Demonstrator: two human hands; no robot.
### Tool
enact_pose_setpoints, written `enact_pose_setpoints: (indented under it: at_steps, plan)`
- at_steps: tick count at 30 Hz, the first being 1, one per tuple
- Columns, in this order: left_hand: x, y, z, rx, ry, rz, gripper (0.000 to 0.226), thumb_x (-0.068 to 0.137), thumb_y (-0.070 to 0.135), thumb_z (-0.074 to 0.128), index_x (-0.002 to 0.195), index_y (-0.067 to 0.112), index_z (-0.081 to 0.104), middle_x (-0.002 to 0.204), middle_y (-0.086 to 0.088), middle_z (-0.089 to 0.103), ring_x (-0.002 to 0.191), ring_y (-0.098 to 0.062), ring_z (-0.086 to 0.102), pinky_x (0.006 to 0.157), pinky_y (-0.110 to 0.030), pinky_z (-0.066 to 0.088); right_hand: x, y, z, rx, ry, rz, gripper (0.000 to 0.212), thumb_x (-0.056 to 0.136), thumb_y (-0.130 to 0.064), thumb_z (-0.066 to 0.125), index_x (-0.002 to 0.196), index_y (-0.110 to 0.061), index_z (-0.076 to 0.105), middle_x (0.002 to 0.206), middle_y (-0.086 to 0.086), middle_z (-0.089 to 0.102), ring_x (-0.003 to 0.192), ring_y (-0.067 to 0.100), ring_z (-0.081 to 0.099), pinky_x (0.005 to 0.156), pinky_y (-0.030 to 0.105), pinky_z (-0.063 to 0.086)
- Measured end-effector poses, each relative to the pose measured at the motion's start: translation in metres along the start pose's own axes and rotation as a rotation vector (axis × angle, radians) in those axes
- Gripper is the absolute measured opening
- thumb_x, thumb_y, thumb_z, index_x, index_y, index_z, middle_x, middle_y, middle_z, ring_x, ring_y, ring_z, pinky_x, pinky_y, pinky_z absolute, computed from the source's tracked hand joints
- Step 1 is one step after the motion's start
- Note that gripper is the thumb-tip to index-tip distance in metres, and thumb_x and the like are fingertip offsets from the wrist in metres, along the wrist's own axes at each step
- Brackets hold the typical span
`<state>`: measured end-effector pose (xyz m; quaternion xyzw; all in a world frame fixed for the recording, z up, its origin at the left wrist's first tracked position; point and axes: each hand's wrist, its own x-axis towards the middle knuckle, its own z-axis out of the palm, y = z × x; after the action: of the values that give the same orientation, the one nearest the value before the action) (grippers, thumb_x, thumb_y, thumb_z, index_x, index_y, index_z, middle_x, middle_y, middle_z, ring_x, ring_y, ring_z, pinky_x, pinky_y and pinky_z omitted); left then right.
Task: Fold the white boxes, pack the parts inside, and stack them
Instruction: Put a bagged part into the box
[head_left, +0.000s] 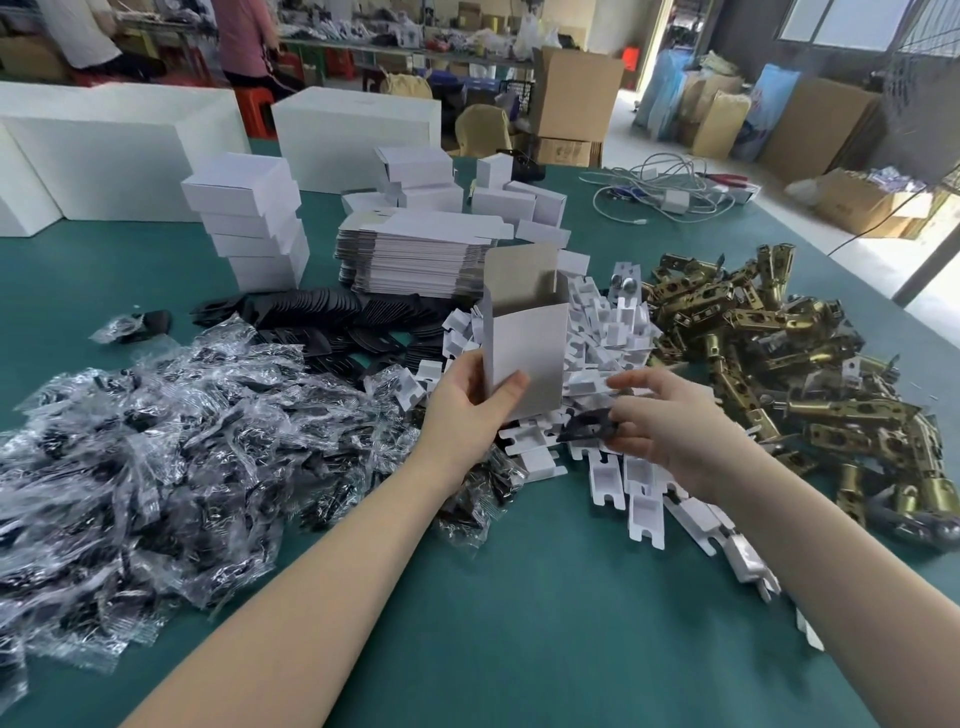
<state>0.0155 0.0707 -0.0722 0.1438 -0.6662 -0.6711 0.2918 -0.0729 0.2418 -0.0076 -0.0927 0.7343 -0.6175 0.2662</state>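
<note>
My left hand grips a folded white box upright near its bottom, with the top flap open and the grey inside showing. My right hand pinches a small black plate just right of the box's lower end, above a heap of white plastic inserts. A pile of brass latch parts lies to the right. Clear bags with black pieces cover the left of the green table. Behind stand a stack of flat box blanks and a stack of closed white boxes.
Loose black plates lie behind the bags. More folded white boxes sit at the back, with large white cartons on the far left. Grey cables lie at the back right. Brown cartons and people stand beyond the table.
</note>
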Motion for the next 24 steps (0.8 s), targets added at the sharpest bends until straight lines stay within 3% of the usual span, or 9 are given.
enact_pose_setpoints:
  at_steps: [2,8,12,15,18,22,24]
  plan:
    - [0.000,0.000,0.000,-0.004,-0.001,-0.001,0.021,0.091,0.025,0.070,0.101,0.039,0.058,0.104,0.016,0.069,0.095,0.003,0.066,0.077,-0.017,0.052,-0.001,-0.001,0.001,-0.022,0.011,-0.029,0.028,0.090,0.010,0.054,0.108,-0.010,0.059,0.099,0.013,0.065,0.062,0.015,0.070,0.055,0.021,0.056]
    - [0.000,0.001,0.001,0.021,0.008,0.008,0.020,0.091,0.026,0.070,0.101,0.039,0.057,0.106,0.014,0.068,0.095,0.003,0.064,0.077,-0.015,0.051,-0.009,-0.002,0.002,-0.070,-0.085,-0.100,0.024,0.088,0.005,0.065,0.106,-0.011,0.062,0.095,0.013,0.069,0.072,0.015,0.072,0.069,0.022,0.060]
    - [0.000,0.002,0.002,0.015,0.009,0.012,0.021,0.092,0.023,0.070,0.100,0.039,0.057,0.104,0.014,0.068,0.091,0.005,0.065,0.074,-0.012,0.049,-0.011,-0.001,0.005,-0.450,-0.106,-0.277,0.031,0.081,0.006,0.069,0.101,-0.017,0.066,0.098,0.003,0.073,0.080,0.017,0.071,0.080,0.026,0.059]
    - [0.000,0.001,0.002,0.015,0.009,0.010,0.020,0.091,0.024,0.070,0.100,0.038,0.058,0.103,0.014,0.070,0.093,0.001,0.066,0.076,-0.015,0.051,-0.008,-0.002,0.013,-0.708,-0.059,-0.450,0.032,0.081,0.004,0.062,0.089,-0.027,0.066,0.091,-0.009,0.072,0.082,0.008,0.070,0.076,0.016,0.054]
    - [0.001,0.000,0.001,0.020,0.027,0.010,0.018,0.091,0.025,0.071,0.099,0.036,0.059,0.101,0.011,0.071,0.092,-0.003,0.068,0.077,-0.017,0.052,-0.001,-0.004,0.018,-0.854,-0.063,-0.568,0.033,0.080,0.003,0.061,0.091,-0.028,0.065,0.086,-0.015,0.068,0.077,0.000,0.064,0.072,0.011,0.049]
    - [0.002,-0.002,0.002,0.012,0.026,-0.005,0.019,0.090,0.024,0.071,0.101,0.033,0.059,0.102,0.005,0.071,0.094,-0.009,0.068,0.082,-0.025,0.055,0.008,-0.008,0.019,-1.048,0.016,-0.674,0.024,0.084,0.002,0.059,0.095,-0.016,0.071,0.094,-0.001,0.063,0.092,0.017,0.059,0.081,0.025,0.043]
    - [0.002,-0.003,0.002,0.008,0.024,-0.006,0.019,0.091,0.024,0.071,0.102,0.033,0.059,0.102,0.004,0.071,0.094,-0.009,0.068,0.080,-0.023,0.054,0.007,-0.009,0.018,-1.141,0.017,-0.697,0.022,0.089,-0.004,0.057,0.099,-0.017,0.072,0.101,0.000,0.065,0.098,0.021,0.058,0.085,0.034,0.048]
